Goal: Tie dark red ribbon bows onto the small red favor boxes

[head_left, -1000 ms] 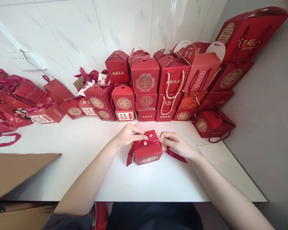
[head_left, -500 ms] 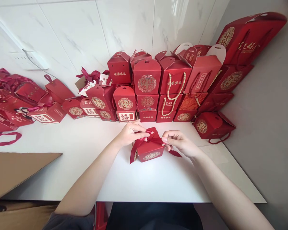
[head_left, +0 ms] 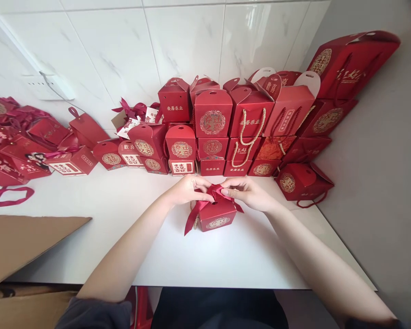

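A small red gift box [head_left: 218, 214] with a gold round emblem on its front stands on the white table between my hands. Dark red ribbon [head_left: 215, 193] is gathered at its top, one tail hanging down the left side and a shorter end showing at the right. My left hand [head_left: 191, 189] pinches the ribbon from the left, thumb near the hole in the box top. From the right, my right hand [head_left: 241, 189] has its thumb and fingers closed on the ribbon too. A gold cord shows at the box's left side. The fingers partly hide the ribbon's middle.
Stacked red gift boxes [head_left: 212, 118] line the tiled wall behind. A single red box [head_left: 303, 183] sits at the right by the grey wall. More boxes and ribbons [head_left: 30, 148] pile at the left. A cardboard flap [head_left: 34, 242] juts over the table's front left.
My right hand has moved left and slightly up, drawing its ribbon end in to the middle. The two hands are now closer together over the box. The view has shifted slightly.
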Tool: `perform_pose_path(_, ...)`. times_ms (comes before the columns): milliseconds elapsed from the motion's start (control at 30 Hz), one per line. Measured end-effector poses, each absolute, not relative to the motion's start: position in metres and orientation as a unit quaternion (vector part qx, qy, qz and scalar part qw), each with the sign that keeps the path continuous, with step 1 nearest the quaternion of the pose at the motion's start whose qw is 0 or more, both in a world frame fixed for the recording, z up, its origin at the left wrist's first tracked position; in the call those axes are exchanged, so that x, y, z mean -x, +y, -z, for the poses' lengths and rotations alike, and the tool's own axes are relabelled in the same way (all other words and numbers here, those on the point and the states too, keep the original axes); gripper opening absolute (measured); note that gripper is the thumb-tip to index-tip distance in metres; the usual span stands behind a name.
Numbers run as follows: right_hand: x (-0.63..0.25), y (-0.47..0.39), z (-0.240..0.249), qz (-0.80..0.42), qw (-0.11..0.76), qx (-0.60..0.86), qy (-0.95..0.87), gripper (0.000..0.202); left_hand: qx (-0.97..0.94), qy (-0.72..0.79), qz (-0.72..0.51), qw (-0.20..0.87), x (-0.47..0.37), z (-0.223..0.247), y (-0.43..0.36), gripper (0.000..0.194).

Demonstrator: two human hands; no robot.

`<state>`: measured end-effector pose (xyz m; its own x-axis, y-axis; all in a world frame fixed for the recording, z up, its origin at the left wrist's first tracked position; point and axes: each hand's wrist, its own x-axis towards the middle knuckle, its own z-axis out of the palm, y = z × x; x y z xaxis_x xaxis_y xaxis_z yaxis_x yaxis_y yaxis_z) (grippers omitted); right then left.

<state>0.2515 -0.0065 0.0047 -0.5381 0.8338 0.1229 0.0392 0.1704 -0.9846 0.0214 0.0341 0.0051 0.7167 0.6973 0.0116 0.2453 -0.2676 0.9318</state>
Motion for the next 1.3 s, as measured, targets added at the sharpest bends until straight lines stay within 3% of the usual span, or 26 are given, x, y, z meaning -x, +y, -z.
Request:
perform_pose_path(200, -0.247, -0.007, 0.004, -0.510, 0.386, 0.335, -0.692, 0.025, -0.807, 0.303, -0.221, 0.456, -0.023, -0.014, 0.035, 0.030)
perform_pose_path(400, -0.244, -0.013, 0.006, -0.445, 0.388, 0.340, -0.732, 0.023, -0.757, 0.286, -0.255, 0.529, -0.024, -0.002, 0.031, 0.035)
perform_pose_path(767, -0.234, -0.015, 0.011, -0.237, 0.342, 0.346, -0.841, 0.023, -0.750, 0.304, -0.250, 0.532, -0.021, 0.006, 0.027, 0.030)
perform_pose_path(967, -0.233, -0.020, 0.008, -0.234, 0.348, 0.351, -0.837, 0.024, -0.774, 0.295, -0.265, 0.493, -0.025, -0.001, 0.022, 0.018)
perform_pose_path(1100, -0.231, -0.024, 0.008, -0.318, 0.412, 0.360, -0.775, 0.029, -0.761, 0.299, -0.265, 0.512, -0.025, -0.002, 0.021, 0.019)
perform_pose_path(1300, -0.227, -0.026, 0.012, -0.340, 0.465, 0.407, -0.709, 0.009, -0.804, 0.302, -0.270, 0.435, -0.024, 0.000, 0.022, 0.018)
